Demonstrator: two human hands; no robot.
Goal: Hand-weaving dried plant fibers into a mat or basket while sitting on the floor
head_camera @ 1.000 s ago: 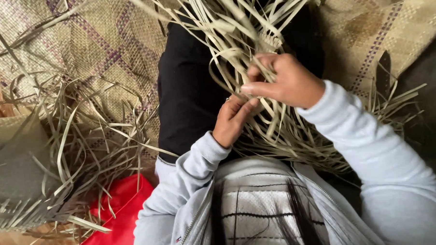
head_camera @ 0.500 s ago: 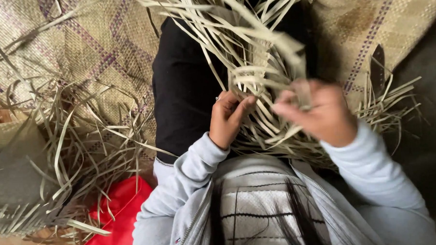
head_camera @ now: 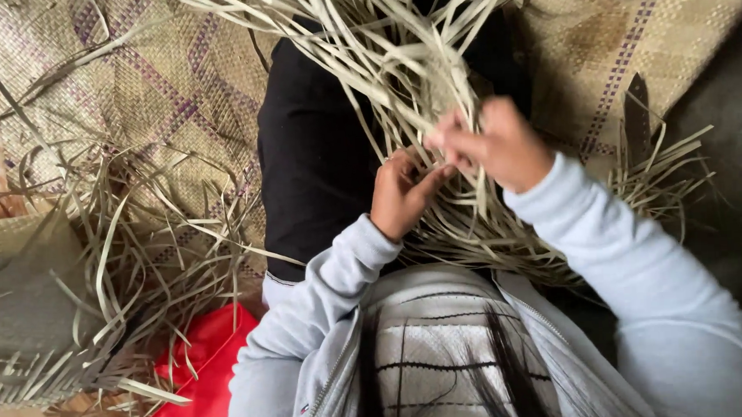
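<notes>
Both fingers (head_camera: 455, 141) pinched on leaf strips (head_camera: 432, 75)

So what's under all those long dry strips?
Under the pale strips lie a black-clothed lap and a woven mat. The strips hide the ground beneath their thickest part.

Pale tan strips (head_camera: 432, 75); purple-striped beige mat (head_camera: 170, 92); red cloth (head_camera: 200, 375).

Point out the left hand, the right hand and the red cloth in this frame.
left hand (head_camera: 399, 195), head view, on the back of the hand among the dried strips.
right hand (head_camera: 500, 146), head view, on the knuckles.
red cloth (head_camera: 200, 379), head view, on its middle.
</notes>
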